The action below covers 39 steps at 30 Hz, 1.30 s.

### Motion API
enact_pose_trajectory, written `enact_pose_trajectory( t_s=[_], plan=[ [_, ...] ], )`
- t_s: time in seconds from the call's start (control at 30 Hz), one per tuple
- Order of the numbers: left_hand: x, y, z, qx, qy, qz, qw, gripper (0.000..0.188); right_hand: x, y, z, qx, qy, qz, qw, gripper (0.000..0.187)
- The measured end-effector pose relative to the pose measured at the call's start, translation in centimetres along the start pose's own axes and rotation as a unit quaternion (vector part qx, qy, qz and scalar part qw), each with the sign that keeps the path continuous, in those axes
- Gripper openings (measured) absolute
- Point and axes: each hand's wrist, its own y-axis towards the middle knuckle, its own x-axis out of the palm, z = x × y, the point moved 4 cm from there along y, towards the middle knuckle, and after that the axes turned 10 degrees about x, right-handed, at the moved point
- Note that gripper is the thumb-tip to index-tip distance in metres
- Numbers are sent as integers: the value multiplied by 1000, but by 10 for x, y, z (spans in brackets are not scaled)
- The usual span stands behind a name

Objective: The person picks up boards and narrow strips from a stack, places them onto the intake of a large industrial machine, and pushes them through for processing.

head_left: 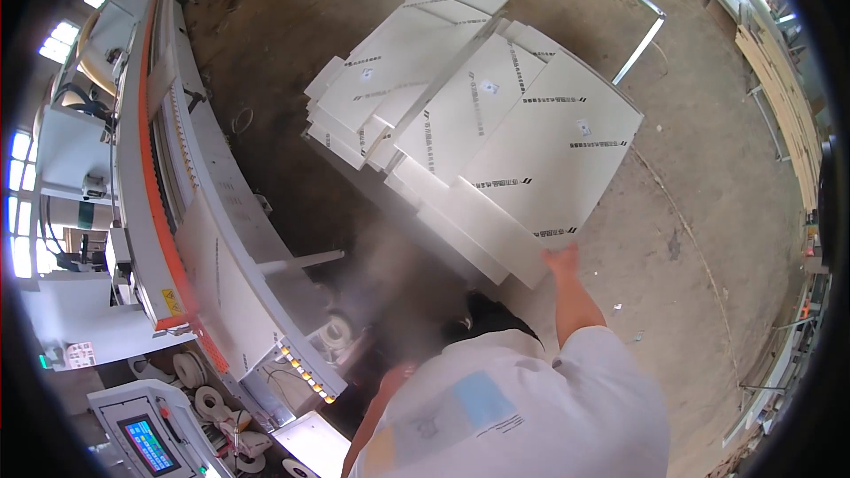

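Observation:
Two side-by-side stacks of white flat panels lie ahead of me, the left stack and the right stack. Their edges are staggered, and dark print and small square labels mark the film on top. My right hand is at the near right corner of the right stack, its fingers closed at the edge of a white panel. Low beside my body, my left hand hangs near the machine's end, away from the panels. Its fingers are blurred and partly hidden.
A long machine with an orange strip runs along my left. Its control screen and several rolls of edge strip sit at the near end. A metal frame stands beyond the stacks. Long boards line the far right.

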Motion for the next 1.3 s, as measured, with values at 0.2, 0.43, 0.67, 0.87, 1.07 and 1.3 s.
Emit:
enact_pose_trajectory(
  t_s=[0.2, 0.43, 0.67, 0.87, 1.07, 1.3],
  plan=[
    [-46, -32, -10, -147, 76, 86, 982, 50, -26, 7, 1, 26, 148, -70, 986, 53],
    [-79, 14, 8, -87, 43, 108, 989, 54, -9, 21, 31, 165, 341, -185, 907, 49],
    [-77, 88, 64, 88, 64, 58, 992, 46, -8, 34, 30, 330, 354, -201, 852, 72],
    [-70, 158, 178, 47, -48, -54, 996, 39, -9, -1, 20, 300, 382, -240, 840, 69],
    [-45, 224, 272, 54, -319, -40, 946, 46, -14, -128, -30, 259, 486, -409, 727, 46],
    [-13, 215, 208, 66, -343, 147, 925, 18, 15, -189, -28, 243, 366, -605, 664, 50]
  ],
)
